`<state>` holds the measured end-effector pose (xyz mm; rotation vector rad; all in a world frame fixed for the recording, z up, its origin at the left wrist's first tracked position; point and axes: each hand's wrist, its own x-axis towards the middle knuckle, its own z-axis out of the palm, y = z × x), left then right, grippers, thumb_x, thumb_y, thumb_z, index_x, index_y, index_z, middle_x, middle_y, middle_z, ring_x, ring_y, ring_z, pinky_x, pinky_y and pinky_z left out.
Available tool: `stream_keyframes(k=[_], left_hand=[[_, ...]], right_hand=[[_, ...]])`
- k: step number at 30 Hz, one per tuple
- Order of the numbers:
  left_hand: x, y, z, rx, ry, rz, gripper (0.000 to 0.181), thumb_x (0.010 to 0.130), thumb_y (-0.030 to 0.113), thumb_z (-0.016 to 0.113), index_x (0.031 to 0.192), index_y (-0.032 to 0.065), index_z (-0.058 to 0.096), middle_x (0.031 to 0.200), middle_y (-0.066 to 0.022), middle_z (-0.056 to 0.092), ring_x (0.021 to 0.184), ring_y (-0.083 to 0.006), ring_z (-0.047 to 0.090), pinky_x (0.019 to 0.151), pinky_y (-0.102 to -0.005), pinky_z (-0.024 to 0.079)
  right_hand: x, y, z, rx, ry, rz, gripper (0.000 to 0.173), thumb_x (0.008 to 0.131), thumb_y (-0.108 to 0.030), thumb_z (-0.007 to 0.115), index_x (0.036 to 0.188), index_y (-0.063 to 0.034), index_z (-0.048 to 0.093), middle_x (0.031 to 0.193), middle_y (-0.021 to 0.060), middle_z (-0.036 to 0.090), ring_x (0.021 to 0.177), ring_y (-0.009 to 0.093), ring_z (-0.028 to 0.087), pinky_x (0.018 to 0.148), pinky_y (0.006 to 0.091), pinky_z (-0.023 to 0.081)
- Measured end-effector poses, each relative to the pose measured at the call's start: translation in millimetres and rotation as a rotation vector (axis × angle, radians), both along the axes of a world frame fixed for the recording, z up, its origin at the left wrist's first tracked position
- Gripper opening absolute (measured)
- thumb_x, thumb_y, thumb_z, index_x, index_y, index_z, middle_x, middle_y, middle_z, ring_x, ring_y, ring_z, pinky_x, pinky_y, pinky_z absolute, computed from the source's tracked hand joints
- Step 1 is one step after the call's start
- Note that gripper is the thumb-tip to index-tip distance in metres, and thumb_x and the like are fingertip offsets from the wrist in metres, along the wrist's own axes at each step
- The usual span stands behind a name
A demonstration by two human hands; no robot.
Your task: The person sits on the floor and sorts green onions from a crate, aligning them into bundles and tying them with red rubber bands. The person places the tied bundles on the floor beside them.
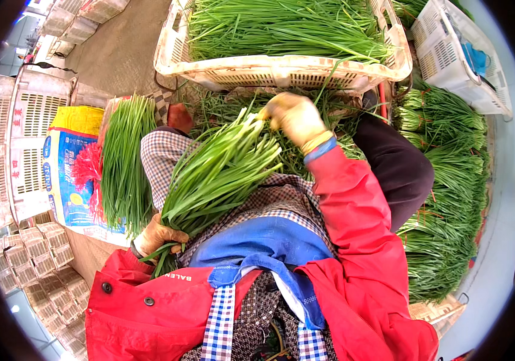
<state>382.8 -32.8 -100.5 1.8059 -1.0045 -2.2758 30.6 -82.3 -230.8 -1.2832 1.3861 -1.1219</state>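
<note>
My left hand (160, 237), in a worn glove, grips the leafy lower end of a bunch of green Chinese chives (221, 169) lying slantwise over my lap. The pale stem ends point up and away from me. At those stem ends is my right hand (293, 117), gloved, with rubber bands round its wrist; it is blurred, and whether its fingers hold any stem cannot be told. Another pile of chives (127, 164) lies to the left on a blue and yellow printed sack (70, 149), beside a bundle of red plastic ties (87, 167).
A white plastic crate (280, 67) full of chives stands in front of me. Loose leaves (248, 97) litter the floor below it. Tied bundles of chives (442, 189) are stacked at the right, near another white crate (460, 54). Stacked crates (36, 135) stand at the left.
</note>
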Motion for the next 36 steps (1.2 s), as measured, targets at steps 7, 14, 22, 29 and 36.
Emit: stream_keyframes(k=[7,14,22,29,36], left_hand=[[11.6,-2.5,-13.2,0.062,0.143,0.066,0.044,0.069,-0.006,0.062,0.112,-0.0005,0.058,0.086,-0.0102,0.065,0.044,-0.0099,0.05,0.038,-0.0212,0.038],[23.7,9.5,-19.7,0.222,0.401,0.314,0.05,0.074,-0.007,0.061,0.122,-0.0048,0.047,0.092,-0.0238,0.065,0.037,-0.0163,0.048,0.035,-0.0238,0.039],[40.0,18.0,-39.7,0.379,0.649,0.25,0.034,0.086,0.017,0.057,0.102,-0.012,0.054,0.051,-0.0073,0.05,0.035,-0.012,0.039,0.036,-0.0251,0.027],[43.4,18.5,-47.2,0.408,0.677,0.237,0.036,0.088,0.013,0.056,0.116,-0.0083,0.05,0.073,-0.0139,0.059,0.041,-0.0117,0.045,0.038,-0.0234,0.033],[40.3,19.0,-31.9,0.144,0.442,0.216,0.039,0.078,-0.002,0.062,0.115,-0.0103,0.051,0.074,-0.0192,0.064,0.038,-0.0133,0.048,0.034,-0.0241,0.038]], right_hand=[[-15.9,41.4,16.5,0.102,-0.128,0.376,0.052,0.094,-0.026,0.057,0.141,-0.0069,0.043,0.114,0.0078,0.063,0.091,0.015,0.063,0.082,0.0296,0.05],[-32.9,17.9,20.8,0.2,-0.271,0.097,0.026,0.097,-0.021,0.049,0.107,-0.0017,0.064,0.072,0.0036,0.064,0.05,0.007,0.046,0.048,0.0221,0.04],[-27.7,24.8,16.5,-0.011,0.069,-0.021,0.062,0.085,-0.03,0.071,0.137,-0.0057,0.048,0.112,0.0094,0.061,0.085,0.014,0.061,0.08,0.0287,0.05],[16.5,21.3,70.4,0.32,-0.096,0.183,0.03,0.092,-0.02,0.059,0.117,-0.0031,0.062,0.079,0.0045,0.066,0.053,0.007,0.053,0.049,0.0215,0.045],[5.4,9.9,47.0,0.226,-0.277,-0.076,0.018,0.095,-0.015,0.052,0.089,-0.0025,0.064,0.065,0.0013,0.061,0.046,0.005,0.044,0.039,0.0205,0.036]])
